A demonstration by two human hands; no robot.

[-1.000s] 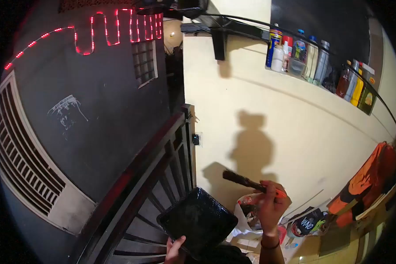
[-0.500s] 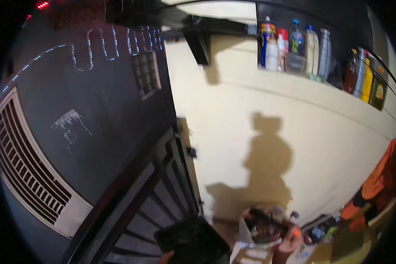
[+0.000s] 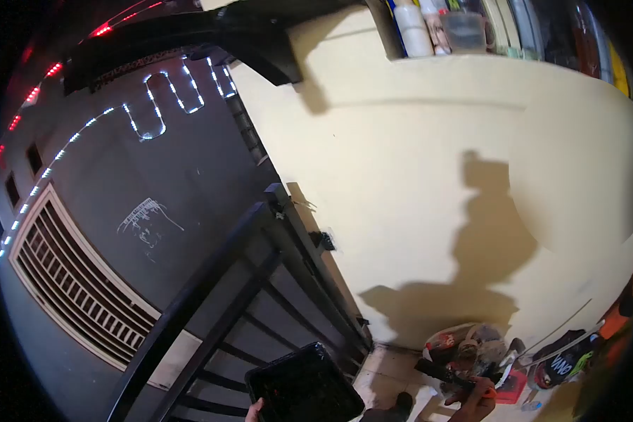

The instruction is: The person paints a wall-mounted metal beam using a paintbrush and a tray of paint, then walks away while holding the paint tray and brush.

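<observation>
At the lower edge, the fingertips of my left hand [image 3: 255, 409] grip the left rim of a shallow, rectangular black tray [image 3: 304, 385]. The tray is tilted so that its inside faces me. To the right, my right hand [image 3: 477, 402] is closed around a long, dark brush-like tool [image 3: 439, 373] with an orange part showing at the hand. Its dark end points left, in front of a round container [image 3: 429, 344] filled with mixed items. Whether the tool touches the container I cannot tell.
A dark metal railing [image 3: 225, 281] runs along the left, meeting the cream wall [image 3: 401, 176]. Bottles [image 3: 413, 32] stand in a wall recess above. A red box [image 3: 511, 388] and a black bag [image 3: 566, 359] lie at right. A dark shoe [image 3: 402, 404] shows below.
My view has shifted, so the bottles now sit higher and the railing shows more fully. My hands still hold the tray and the dark tool. More of the container's contents shows.
</observation>
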